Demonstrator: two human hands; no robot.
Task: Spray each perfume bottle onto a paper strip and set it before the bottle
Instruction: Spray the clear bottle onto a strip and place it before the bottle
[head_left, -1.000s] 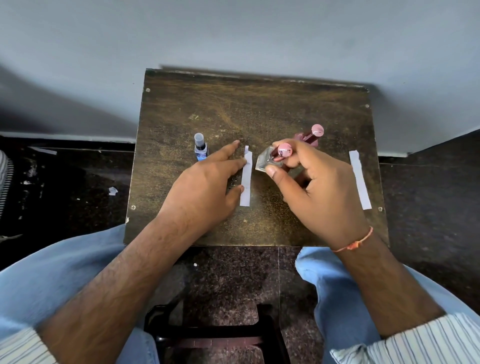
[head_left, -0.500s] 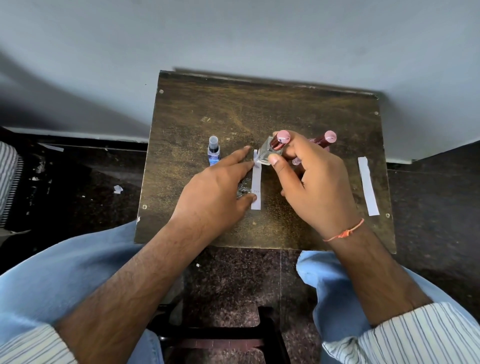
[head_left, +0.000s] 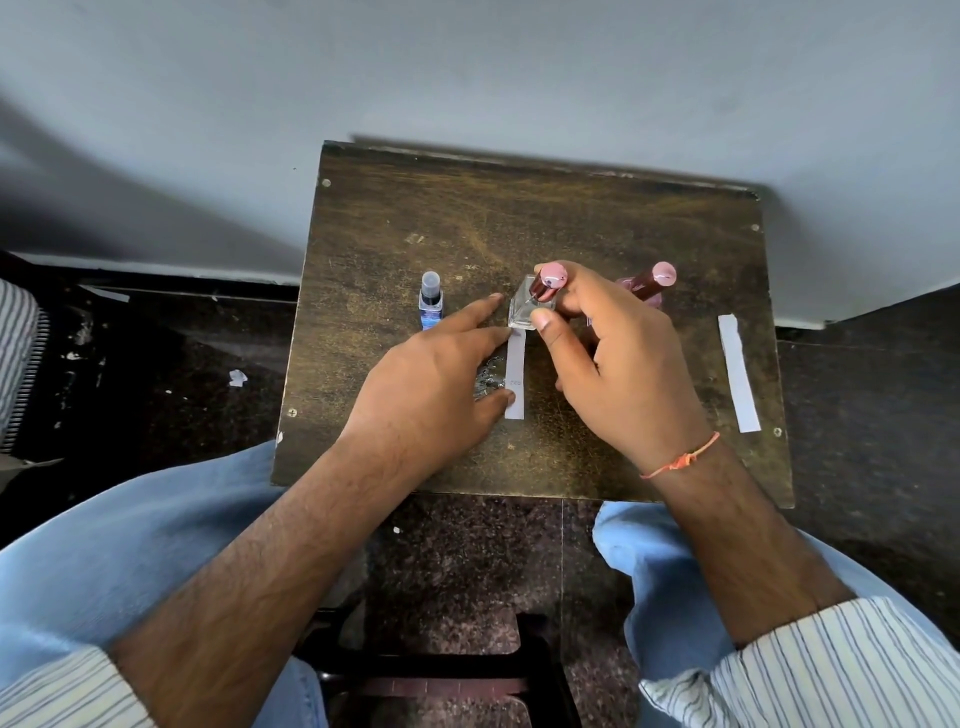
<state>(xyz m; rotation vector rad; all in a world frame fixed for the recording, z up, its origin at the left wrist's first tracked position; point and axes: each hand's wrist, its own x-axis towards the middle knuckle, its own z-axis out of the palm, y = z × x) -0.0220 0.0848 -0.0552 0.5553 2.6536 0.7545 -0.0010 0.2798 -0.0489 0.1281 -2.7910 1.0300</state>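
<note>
I see the clear square glass perfume bottle with a pink cap (head_left: 532, 306) now nearly upright at the far end of the white paper strip (head_left: 515, 375), where a second ago it was tilted. My right hand (head_left: 618, 364) has its fingers closed round it. My left hand (head_left: 434, 384), fingers spread, still pins the strip to the dark wooden counter (head_left: 571, 218).

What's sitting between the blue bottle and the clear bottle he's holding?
In the head view, only the left hand's fingertips reach between the blue bottle and the clear bottle in the right hand; otherwise bare table.
</note>
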